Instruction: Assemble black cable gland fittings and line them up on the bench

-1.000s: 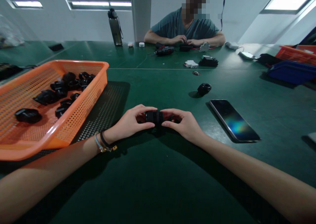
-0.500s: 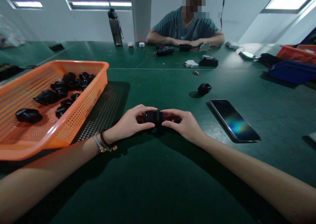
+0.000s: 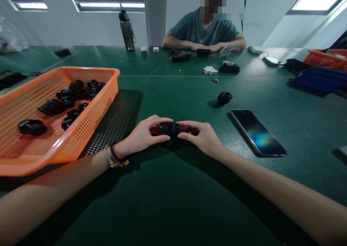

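Observation:
A black ribbed cylindrical part (image 3: 170, 129) lies sideways between my two hands, just over the green table (image 3: 173, 202). My left hand (image 3: 148, 132) grips its left end between thumb and fingers. On its right end, my right hand (image 3: 199, 133) has thumb and fingertips closed round it. To the left stands an orange perforated basket (image 3: 67, 145) with several black parts (image 3: 52, 106) inside. Beyond my right hand, another black part (image 3: 224, 97) rests on the table.
A phone (image 3: 257, 132) lies right of my right hand. Farther back are a power drill (image 3: 181, 56), a bottle (image 3: 126, 31), small white and black pieces, and a blue tray (image 3: 321, 79). A person (image 3: 203, 31) sits opposite, arms folded on the table.

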Available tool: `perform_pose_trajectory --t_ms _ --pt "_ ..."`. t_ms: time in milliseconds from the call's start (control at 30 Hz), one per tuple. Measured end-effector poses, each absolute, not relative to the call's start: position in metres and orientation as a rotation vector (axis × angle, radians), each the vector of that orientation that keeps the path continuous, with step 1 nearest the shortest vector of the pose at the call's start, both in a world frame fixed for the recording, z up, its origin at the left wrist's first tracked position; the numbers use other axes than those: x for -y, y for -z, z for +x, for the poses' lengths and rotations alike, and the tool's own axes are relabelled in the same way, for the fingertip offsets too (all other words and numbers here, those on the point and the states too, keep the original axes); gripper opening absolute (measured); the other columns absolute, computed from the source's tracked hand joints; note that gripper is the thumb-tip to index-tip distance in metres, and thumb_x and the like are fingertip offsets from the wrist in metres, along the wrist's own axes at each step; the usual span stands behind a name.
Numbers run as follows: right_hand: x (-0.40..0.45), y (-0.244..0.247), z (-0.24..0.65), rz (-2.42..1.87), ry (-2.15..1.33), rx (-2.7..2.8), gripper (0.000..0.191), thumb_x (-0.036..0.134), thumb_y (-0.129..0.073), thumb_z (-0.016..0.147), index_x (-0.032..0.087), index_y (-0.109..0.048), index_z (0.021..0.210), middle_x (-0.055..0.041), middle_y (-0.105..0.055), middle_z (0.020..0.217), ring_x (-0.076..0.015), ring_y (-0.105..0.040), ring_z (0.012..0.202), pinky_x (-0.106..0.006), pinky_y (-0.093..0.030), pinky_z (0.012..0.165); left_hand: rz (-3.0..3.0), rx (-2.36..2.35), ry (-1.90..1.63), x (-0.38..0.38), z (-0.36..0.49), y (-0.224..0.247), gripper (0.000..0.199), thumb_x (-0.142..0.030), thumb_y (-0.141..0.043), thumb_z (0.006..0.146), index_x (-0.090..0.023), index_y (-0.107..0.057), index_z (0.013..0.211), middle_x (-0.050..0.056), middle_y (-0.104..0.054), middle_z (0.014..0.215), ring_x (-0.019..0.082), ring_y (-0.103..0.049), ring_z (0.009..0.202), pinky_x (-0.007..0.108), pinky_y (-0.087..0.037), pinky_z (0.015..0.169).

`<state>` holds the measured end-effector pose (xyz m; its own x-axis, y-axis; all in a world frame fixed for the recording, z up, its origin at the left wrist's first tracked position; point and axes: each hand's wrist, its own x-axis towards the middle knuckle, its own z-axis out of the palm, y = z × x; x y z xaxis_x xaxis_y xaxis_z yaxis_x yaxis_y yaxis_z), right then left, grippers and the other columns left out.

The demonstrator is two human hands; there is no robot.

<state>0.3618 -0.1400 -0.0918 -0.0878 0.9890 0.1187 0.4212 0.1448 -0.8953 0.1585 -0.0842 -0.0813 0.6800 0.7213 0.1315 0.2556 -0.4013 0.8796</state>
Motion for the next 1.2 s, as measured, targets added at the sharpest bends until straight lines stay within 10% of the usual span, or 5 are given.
perform_pose_trajectory --t_ms 1200 --pt "0.1404 0.0912 0.3605 -1.347 -0.858 1.641 0.032 0.019 -0.072 0.068 0.018 -0.069 0.100 -0.0035 -0.075 0.091 -0.0178 -0.068 0.080 -0.030 -0.050 0.068 1.972 -0.760 -0.615 0.0838 0.1583 0.0804 0.040 -0.029 -0.068 0.072 -0.020 -0.061 0.110 0.002 -0.055 0.100 0.015 -0.060 0.085 0.028 -0.051 0.075"
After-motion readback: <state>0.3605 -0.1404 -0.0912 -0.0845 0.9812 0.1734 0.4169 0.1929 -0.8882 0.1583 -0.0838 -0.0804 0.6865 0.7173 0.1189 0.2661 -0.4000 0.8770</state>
